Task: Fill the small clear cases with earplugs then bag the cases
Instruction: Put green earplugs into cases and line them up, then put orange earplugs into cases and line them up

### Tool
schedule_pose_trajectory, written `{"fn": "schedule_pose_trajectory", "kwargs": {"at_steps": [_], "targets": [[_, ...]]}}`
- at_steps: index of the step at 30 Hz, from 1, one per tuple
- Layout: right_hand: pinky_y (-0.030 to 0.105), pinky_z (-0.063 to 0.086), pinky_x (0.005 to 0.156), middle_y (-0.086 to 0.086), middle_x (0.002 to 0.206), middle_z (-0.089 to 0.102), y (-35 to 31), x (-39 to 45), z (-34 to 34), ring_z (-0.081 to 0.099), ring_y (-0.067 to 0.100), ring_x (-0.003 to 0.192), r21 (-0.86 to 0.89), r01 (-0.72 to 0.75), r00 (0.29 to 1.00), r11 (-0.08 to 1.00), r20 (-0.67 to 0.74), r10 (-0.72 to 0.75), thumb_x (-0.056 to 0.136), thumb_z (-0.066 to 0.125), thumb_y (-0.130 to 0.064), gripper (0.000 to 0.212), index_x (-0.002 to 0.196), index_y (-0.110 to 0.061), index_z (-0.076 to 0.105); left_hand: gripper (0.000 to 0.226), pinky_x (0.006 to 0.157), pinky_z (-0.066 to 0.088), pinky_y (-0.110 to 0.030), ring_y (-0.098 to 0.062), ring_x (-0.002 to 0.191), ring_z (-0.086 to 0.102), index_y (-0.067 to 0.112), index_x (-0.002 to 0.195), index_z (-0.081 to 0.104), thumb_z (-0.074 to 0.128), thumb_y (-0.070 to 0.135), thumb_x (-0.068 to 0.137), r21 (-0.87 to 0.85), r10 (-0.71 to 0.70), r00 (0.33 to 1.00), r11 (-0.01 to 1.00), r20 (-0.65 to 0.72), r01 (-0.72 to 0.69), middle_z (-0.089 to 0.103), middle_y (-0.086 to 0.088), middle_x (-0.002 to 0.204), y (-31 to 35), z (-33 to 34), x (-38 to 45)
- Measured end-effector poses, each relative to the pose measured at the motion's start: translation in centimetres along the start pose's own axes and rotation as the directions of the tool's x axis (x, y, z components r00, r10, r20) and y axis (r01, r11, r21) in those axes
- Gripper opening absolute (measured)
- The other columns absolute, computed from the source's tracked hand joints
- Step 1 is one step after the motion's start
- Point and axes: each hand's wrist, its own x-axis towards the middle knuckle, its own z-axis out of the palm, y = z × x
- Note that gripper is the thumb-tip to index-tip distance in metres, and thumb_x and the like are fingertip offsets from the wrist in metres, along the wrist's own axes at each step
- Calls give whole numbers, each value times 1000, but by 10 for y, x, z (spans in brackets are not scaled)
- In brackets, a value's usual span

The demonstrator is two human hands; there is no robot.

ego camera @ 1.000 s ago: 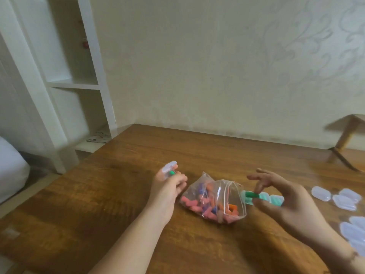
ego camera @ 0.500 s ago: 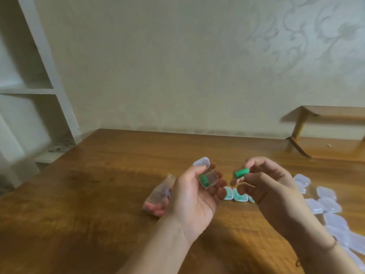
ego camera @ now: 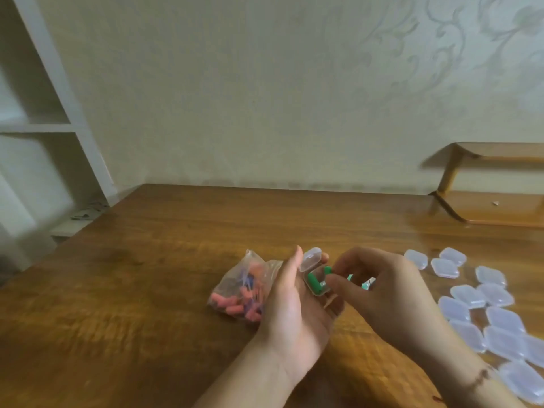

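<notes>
1. Left hand (ego camera: 294, 304) cradles the open clear case (ego camera: 316, 279), lid up, one green earplug (ego camera: 312, 280) inside.
2. Right hand (ego camera: 382, 293) pinches a second green earplug (ego camera: 328, 270) at the case mouth.
3. Foam looks soft, light; the case is thin, likely slippery, so hold its sides.
4. Earplug bag (ego camera: 244, 290) lies to the left, empty cases (ego camera: 482, 316) to the right on the table (ego camera: 147, 290).

Both forearms enter from the lower edge and converge mid-frame. Left hand (ego camera: 297, 307) turned palm-up and tilted inward, thumb edge uppermost and extended, fingers curled beneath to cradle a small open case (ego camera: 316, 279). Right hand (ego camera: 385, 293) held back-of-hand up, wrist slightly bent, fingers curled; thumb and index fingertips (ego camera: 335, 279) pinched on a green earplug (ego camera: 327, 270) at the case mouth. The two hands nearly touch.
</notes>
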Motion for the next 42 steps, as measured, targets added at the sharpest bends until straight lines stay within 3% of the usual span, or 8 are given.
{"fn": "schedule_pose_trajectory", "kwargs": {"at_steps": [8, 15, 19, 24, 30, 33, 37, 42], "targets": [[33, 52, 57, -20, 73, 62, 7, -2, 15, 57, 4, 66, -146, 83, 995, 986, -47, -90, 75, 76, -35, 5, 79, -35, 74, 50, 86, 48, -37, -26, 91, 62, 5, 119, 58, 57, 45, 88, -54, 12, 997, 999, 80, -7, 60, -17, 103, -4, -3, 0], [19, 51, 58, -16, 72, 66, 13, 7, 4, 60, 2, 74, 39, 11, 987, 999, -161, -5, 85, 67, -29, 11, 77, -37, 66, 32, 85, 48, -37, -30, 92, 61, 0, 116, 63, 54, 6, 86, -48, 5, 999, 999, 53, -2, 62, -22, 108, 0, -7, 2], [26, 56, 56, -16, 72, 70, 17, 12, -5, 65, 4, 66, 167, -89, 993, 982, -65, 101, 90, 61, -32, 12, 80, -34, 67, 32, 93, 55, -39, -31, 102, 68, 13, 118, 63, 48, -6, 96, 259, 146, 989, 954, 41, -151, 62, -19, 121, -2, -6, -1], [24, 59, 61, -11, 82, 74, 14, 11, -8, 72, 9, 68, 287, -121, 981, 950, 183, 70, 85, 71, -24, 11, 95, -28, 69, 47, 98, 52, -28, -8, 124, 56, 50, 127, 49, 54, 12, 100, 677, 317, 913, 615, 257, -405, 52, 11, 137, -9, -8, -3], [31, 60, 62, 6, 85, 76, 15, 11, -11, 74, 21, 74, 446, -251, 953, 859, 271, 137, 84, 71, -7, 16, 98, -9, 63, 48, 88, 53, -18, 8, 116, 57, 46, 130, 46, 57, 12, 98, 719, 343, 861, 478, 376, -504, 53, 18, 133, -9, -13, -2], [18, 54, 56, 4, 80, 75, 17, 13, -19, 72, 12, 70, 419, -246, 965, 874, 194, 179, 81, 75, -11, 15, 92, -9, 64, 43, 89, 57, -24, 0, 111, 63, 37, 127, 56, 70, 20, 90, 796, 481, 751, 163, 452, -583, 61, 14, 126, -11, -14, 2], [23, 58, 59, -4, 73, 72, 28, 15, -37, 68, 8, 68, 224, -196, 978, 955, 115, 174, 77, 80, -22, 14, 80, -17, 67, 41, 84, 45, -1, 6, 101, 56, 21, 117, 67, 82, 21, 79, 781, 528, 589, -282, 612, -557, 63, 12, 118, -12, 2, 8], [15, 46, 51, -6, 70, 70, 53, 15, -68, 63, 1, 62, 110, -154, 988, 982, 22, 152, 79, 74, -37, 13, 80, -25, 68, 56, 80, 35, 2, 4, 106, 50, 28, 133, 53, 78, 31, 83, 771, 383, 669, -337, 637, -541, 62, 13, 120, -20, 33, 23]]}}
